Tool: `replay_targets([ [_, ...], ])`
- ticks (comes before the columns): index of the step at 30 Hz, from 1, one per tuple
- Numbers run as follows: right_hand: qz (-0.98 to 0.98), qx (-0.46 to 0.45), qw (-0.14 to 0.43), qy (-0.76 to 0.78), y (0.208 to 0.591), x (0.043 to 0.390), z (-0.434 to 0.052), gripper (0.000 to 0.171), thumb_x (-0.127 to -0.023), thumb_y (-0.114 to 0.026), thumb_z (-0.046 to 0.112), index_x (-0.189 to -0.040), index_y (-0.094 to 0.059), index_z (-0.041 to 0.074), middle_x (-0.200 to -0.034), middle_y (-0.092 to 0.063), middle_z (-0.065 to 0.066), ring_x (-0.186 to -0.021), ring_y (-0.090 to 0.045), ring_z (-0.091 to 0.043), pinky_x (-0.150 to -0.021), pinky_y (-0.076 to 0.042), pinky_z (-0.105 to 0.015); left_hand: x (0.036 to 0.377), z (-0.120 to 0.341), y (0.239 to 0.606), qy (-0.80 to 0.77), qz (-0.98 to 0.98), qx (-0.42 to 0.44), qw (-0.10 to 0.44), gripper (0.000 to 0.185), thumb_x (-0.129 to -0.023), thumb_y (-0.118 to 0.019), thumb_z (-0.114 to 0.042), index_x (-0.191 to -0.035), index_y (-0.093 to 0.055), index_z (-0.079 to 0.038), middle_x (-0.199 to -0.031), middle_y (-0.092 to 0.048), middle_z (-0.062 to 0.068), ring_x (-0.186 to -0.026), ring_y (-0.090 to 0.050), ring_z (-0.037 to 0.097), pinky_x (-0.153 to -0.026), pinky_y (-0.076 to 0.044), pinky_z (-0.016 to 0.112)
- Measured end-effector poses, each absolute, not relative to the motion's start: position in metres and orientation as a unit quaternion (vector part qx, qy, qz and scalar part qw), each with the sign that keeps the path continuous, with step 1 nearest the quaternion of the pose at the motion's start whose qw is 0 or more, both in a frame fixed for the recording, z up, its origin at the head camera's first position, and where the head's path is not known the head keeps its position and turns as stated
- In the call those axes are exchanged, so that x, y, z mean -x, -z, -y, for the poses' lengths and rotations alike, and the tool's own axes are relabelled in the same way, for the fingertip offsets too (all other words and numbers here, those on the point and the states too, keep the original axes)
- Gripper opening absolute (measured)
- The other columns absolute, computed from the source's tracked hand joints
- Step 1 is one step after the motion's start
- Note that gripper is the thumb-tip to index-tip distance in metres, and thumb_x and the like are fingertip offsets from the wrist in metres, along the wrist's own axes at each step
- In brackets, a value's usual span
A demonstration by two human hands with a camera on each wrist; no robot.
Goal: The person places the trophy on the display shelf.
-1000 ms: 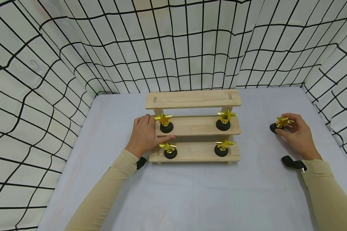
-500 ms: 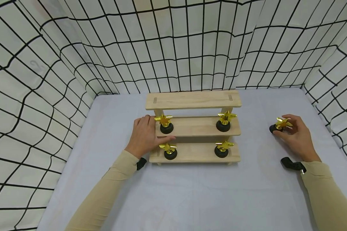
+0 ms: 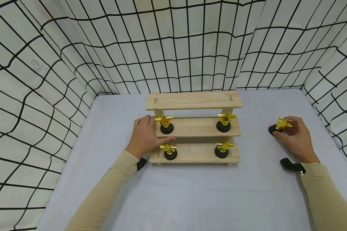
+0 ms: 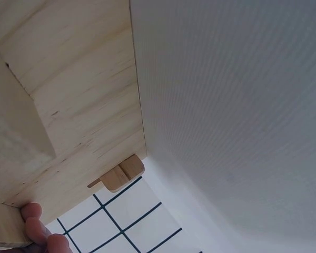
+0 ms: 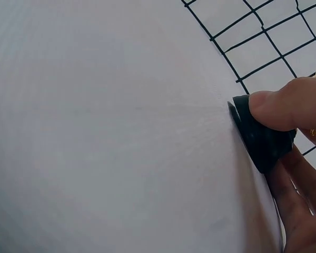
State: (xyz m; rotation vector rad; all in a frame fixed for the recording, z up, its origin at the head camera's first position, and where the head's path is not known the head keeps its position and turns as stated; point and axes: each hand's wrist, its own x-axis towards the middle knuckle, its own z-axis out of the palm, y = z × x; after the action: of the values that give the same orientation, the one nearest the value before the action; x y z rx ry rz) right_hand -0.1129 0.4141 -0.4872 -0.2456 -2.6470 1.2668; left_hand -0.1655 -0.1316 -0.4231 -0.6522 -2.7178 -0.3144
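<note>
In the head view, a small star trophy, gold on a round black base, is at the right of the table. My right hand pinches it by that base, thumb on the near side and fingers behind. In the right wrist view the base sits right at the white cloth and most of the star is hidden. My left hand grips the left end of a three-tier wooden shelf, thumb along the middle tier and fingertips curled round the wood. Gold star trophies stand at both ends of the middle and lower tiers.
A white cloth covers the table. Black wire grid in front of white panels surrounds its back and sides, with the shelf standing close to the rear grid. Black wrist mounts stick out beside the sleeves.
My right hand and its trophy have shifted very slightly left and nearer to me. The left hand keeps its grip and the shelf stays in place.
</note>
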Motion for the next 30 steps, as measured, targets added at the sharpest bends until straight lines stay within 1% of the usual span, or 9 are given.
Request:
replay_targets([
  [2, 0.889, 0.077, 0.107, -0.438, 0.487, 0.112, -0.414, 0.067, -0.089, -0.082, 0.014, -0.143, -0.044, 0.028, -0.119, -0.045, 0.028, -0.101, -0.048, 0.021, -0.086, -0.04, 0.006, 0.166, 0.132, 0.423, 0.111, 0.953, 0.23, 0.164, 0.114, -0.071, -0.021, -0.105, -0.101, -0.057, -0.001, -0.095, -0.057, 0.014, -0.094, -0.06, 0.036, -0.092, -0.04, 0.05],
  [4, 0.884, 0.072, 0.115, -0.446, 0.488, 0.111, -0.413, 0.067, -0.089, -0.081, 0.011, -0.142, -0.045, 0.027, -0.117, -0.045, 0.032, -0.102, -0.049, 0.021, -0.087, -0.04, 0.006, 0.166, 0.132, 0.424, 0.111, 0.953, 0.231, 0.164, 0.114, -0.071, -0.022, -0.105, -0.101, -0.057, -0.001, -0.095, -0.057, 0.014, -0.094, -0.06, 0.036, -0.092, -0.04, 0.05],
  [10, 0.877, 0.061, 0.138, -0.456, 0.488, 0.111, -0.413, 0.071, -0.087, -0.081, 0.001, -0.144, -0.045, 0.022, -0.121, -0.047, 0.032, -0.105, -0.052, 0.017, -0.088, -0.042, 0.004, 0.166, 0.132, 0.424, 0.111, 0.952, 0.233, 0.164, 0.113, -0.072, -0.023, -0.105, -0.102, -0.056, -0.001, -0.097, -0.057, 0.015, -0.095, -0.06, 0.036, -0.092, -0.04, 0.05],
  [19, 0.88, 0.082, 0.125, -0.451, 0.483, 0.111, -0.414, 0.074, -0.088, -0.081, 0.007, -0.147, -0.042, 0.029, -0.125, -0.045, 0.032, -0.106, -0.05, 0.017, -0.09, -0.041, 0.004, 0.166, 0.131, 0.423, 0.11, 0.951, 0.234, 0.169, 0.114, -0.072, -0.022, -0.104, -0.101, -0.057, 0.0, -0.097, -0.057, 0.015, -0.092, -0.059, 0.036, -0.091, -0.04, 0.05],
  [22, 0.878, 0.085, 0.125, -0.454, 0.48, 0.11, -0.413, 0.077, -0.087, -0.081, 0.004, -0.149, -0.041, 0.025, -0.121, -0.046, 0.031, -0.104, -0.052, 0.017, -0.089, -0.042, 0.004, 0.166, 0.132, 0.423, 0.107, 0.951, 0.236, 0.168, 0.11, -0.073, -0.033, -0.103, -0.102, -0.057, 0.0, -0.097, -0.057, 0.015, -0.093, -0.059, 0.035, -0.091, -0.041, 0.05],
  [25, 0.875, 0.083, 0.129, -0.46, 0.478, 0.108, -0.413, 0.08, -0.086, -0.081, 0.0, -0.15, -0.039, 0.02, -0.119, -0.047, 0.029, -0.103, -0.054, 0.017, -0.088, -0.043, 0.003, 0.166, 0.132, 0.423, 0.104, 0.952, 0.235, 0.166, 0.099, -0.073, -0.056, -0.095, -0.102, -0.057, 0.0, -0.096, -0.058, 0.014, -0.093, -0.06, 0.035, -0.091, -0.041, 0.049],
  [27, 0.874, 0.081, 0.129, -0.462, 0.476, 0.107, -0.413, 0.081, -0.085, -0.081, 0.0, -0.15, -0.039, 0.023, -0.118, -0.047, 0.028, -0.103, -0.054, 0.017, -0.088, -0.043, 0.003, 0.166, 0.132, 0.424, 0.102, 0.953, 0.235, 0.165, 0.093, -0.071, -0.068, -0.087, -0.102, -0.057, 0.0, -0.096, -0.058, 0.014, -0.092, -0.06, 0.035, -0.091, -0.041, 0.049],
  [29, 0.873, 0.081, 0.128, -0.463, 0.475, 0.106, -0.414, 0.08, -0.086, -0.082, 0.001, -0.149, -0.039, 0.025, -0.118, -0.047, 0.029, -0.102, -0.054, 0.017, -0.088, -0.043, 0.003, 0.166, 0.132, 0.423, 0.102, 0.953, 0.233, 0.163, 0.091, -0.071, -0.07, -0.085, -0.103, -0.057, 0.0, -0.096, -0.058, 0.014, -0.093, -0.06, 0.035, -0.091, -0.041, 0.049],
  [30, 0.873, 0.081, 0.129, -0.463, 0.474, 0.106, -0.414, 0.08, -0.086, -0.082, 0.001, -0.149, -0.039, 0.026, -0.118, -0.047, 0.029, -0.102, -0.055, 0.017, -0.088, -0.043, 0.003, 0.166, 0.132, 0.423, 0.102, 0.953, 0.233, 0.163, 0.095, -0.071, -0.066, -0.089, -0.104, -0.057, 0.0, -0.096, -0.058, 0.014, -0.093, -0.06, 0.035, -0.091, -0.041, 0.049],
])
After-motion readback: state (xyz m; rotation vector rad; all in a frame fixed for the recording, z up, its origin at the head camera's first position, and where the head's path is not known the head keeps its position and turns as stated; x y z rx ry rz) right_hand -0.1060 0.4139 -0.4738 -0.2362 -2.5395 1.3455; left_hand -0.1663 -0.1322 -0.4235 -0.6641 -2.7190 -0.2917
